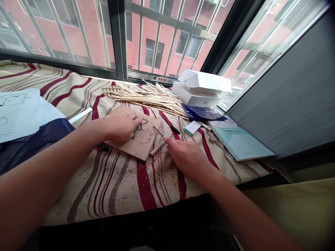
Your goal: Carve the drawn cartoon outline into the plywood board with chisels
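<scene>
A thin wooden board (142, 141) with a drawn or carved outline lies on the striped cloth (117, 181). My left hand (123, 126) rests on the board's left part, fingers curled down onto it, holding it flat. My right hand (187, 155) lies just right of the board, palm down, with its fingertips at the end of a white-handled carving tool (157, 149) that lies against the board's edge. Whether the fingers grip the tool is not clear. Wood shavings are scattered around both hands.
A heap of bamboo sticks (149, 96) lies behind the board. White boxes (201, 89) stand at the window. A black pen (171, 126), a small card (192, 127), a pale book (240, 141), dark blue plastic (31, 141) and papers (21, 111) lie around.
</scene>
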Demonstrator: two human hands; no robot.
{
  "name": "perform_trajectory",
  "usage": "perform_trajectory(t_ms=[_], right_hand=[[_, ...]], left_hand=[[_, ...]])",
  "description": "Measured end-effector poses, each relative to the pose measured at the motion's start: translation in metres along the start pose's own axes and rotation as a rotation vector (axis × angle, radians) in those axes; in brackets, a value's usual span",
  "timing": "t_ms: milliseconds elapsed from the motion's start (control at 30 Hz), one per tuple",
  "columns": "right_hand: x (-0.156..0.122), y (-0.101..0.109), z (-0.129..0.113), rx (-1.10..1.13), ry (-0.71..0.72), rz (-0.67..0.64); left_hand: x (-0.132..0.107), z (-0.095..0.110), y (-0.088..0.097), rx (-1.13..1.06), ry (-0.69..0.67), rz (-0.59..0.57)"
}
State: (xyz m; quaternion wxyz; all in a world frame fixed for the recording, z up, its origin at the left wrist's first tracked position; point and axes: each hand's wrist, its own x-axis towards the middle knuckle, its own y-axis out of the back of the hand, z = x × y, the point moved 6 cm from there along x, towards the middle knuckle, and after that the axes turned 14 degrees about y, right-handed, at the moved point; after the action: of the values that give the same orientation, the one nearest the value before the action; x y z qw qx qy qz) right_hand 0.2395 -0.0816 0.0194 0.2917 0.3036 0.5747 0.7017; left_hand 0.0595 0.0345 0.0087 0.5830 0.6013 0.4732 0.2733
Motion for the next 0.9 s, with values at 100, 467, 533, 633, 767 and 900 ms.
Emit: perform_trajectory(t_ms=[100,467,533,633,767,900], right_hand=[[0.003,0.001,-0.001,0.008,-0.03,-0.008],[0.004,0.0,-0.002,0.036,0.002,-0.063],[0.003,-0.001,-0.002,0.037,0.024,-0.062],[0.004,-0.003,0.003,0.028,0.016,-0.068],[0.006,-0.008,0.012,0.03,0.023,-0.057],[0.005,-0.012,0.02,0.046,0.031,-0.037]], left_hand=[[0.0,-0.002,0.0,-0.007,-0.015,0.01],[0.031,-0.002,0.021,-0.022,0.117,0.238],[0.038,-0.002,0.017,-0.07,0.114,0.288],[0.043,-0.002,0.004,-0.112,0.065,0.23],[0.043,-0.007,0.0,-0.141,0.091,0.246],[0.043,-0.006,0.001,-0.157,0.077,0.229]])
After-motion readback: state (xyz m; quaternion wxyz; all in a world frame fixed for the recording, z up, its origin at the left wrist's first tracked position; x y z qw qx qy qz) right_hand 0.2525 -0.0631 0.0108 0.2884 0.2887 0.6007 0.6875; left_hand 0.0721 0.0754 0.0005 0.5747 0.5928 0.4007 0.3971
